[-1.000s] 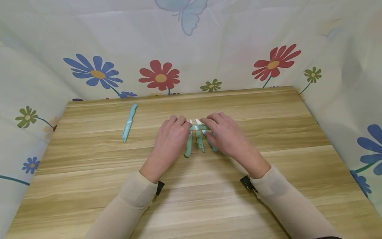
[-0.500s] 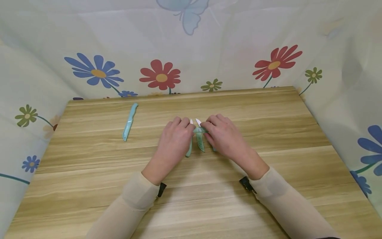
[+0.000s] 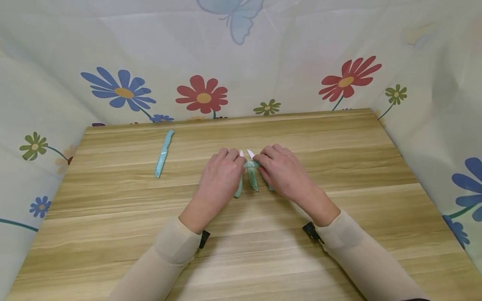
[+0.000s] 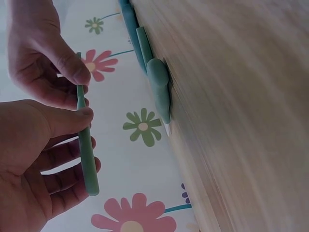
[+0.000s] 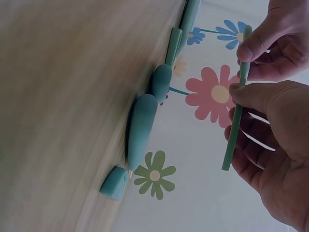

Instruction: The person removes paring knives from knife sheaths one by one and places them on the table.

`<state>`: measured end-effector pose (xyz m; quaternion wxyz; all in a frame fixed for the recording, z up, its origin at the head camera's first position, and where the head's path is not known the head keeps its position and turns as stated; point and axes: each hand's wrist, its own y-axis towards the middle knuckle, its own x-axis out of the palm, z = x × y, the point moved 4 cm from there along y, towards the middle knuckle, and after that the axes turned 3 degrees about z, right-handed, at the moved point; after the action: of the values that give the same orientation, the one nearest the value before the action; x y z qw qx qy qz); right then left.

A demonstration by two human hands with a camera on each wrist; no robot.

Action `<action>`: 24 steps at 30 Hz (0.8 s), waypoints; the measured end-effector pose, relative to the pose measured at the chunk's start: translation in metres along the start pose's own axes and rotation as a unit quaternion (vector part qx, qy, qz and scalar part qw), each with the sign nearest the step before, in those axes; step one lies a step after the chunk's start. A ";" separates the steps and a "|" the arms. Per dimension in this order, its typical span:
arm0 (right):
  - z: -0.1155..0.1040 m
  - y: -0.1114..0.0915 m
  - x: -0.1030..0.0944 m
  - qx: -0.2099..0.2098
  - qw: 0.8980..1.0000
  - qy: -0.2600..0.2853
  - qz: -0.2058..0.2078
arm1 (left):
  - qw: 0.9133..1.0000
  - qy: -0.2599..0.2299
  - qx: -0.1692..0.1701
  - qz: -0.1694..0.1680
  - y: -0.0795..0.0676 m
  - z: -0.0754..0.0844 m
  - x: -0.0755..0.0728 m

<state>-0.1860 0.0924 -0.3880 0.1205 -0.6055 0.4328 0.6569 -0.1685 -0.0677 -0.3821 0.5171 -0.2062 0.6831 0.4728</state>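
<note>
Between both hands a green paring knife (image 3: 251, 164), covered by its matching sheath (image 5: 233, 140), is held crosswise above the table. My left hand (image 3: 223, 175) pinches the rounded handle (image 4: 88, 164). The flat sheath end is gripped by my right hand (image 3: 286, 173), thumb on one side and fingers on the other. Below them lies a knife with a green handle (image 3: 238, 190) and white blade, partly behind the left hand. Beside it are a loose green sheath (image 3: 253, 179) and another knife's white blade (image 3: 250, 154), its teal handle (image 5: 141, 130) mostly hidden by the right hand.
Off to the left, a sheathed light-blue knife (image 3: 164, 154) lies on the wooden table (image 3: 113, 188). In the right wrist view a short teal piece (image 5: 114, 183) rests near the teal handle. A flower-printed cloth (image 3: 293, 54) stands around the table.
Both hands have drawn slightly closer together over the held knife, which has turned so that less of its flat side shows. Over the last half second they have hardly moved.
</note>
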 end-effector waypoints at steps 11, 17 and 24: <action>0.000 0.000 -0.001 -0.001 1.000 -0.001 -0.003 | 1.000 -0.002 -0.001 -0.006 0.000 0.001 0.001; 0.000 0.001 -0.001 -0.007 1.000 -0.002 0.001 | 1.000 -0.006 -0.002 -0.008 0.000 0.001 0.001; 0.001 0.001 0.000 -0.013 1.000 0.003 0.003 | 1.000 -0.005 0.001 -0.009 -0.001 0.001 0.002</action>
<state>-0.1868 0.0927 -0.3875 0.1094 -0.6073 0.4268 0.6611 -0.1684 -0.0672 -0.3841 0.5249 -0.2092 0.6792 0.4683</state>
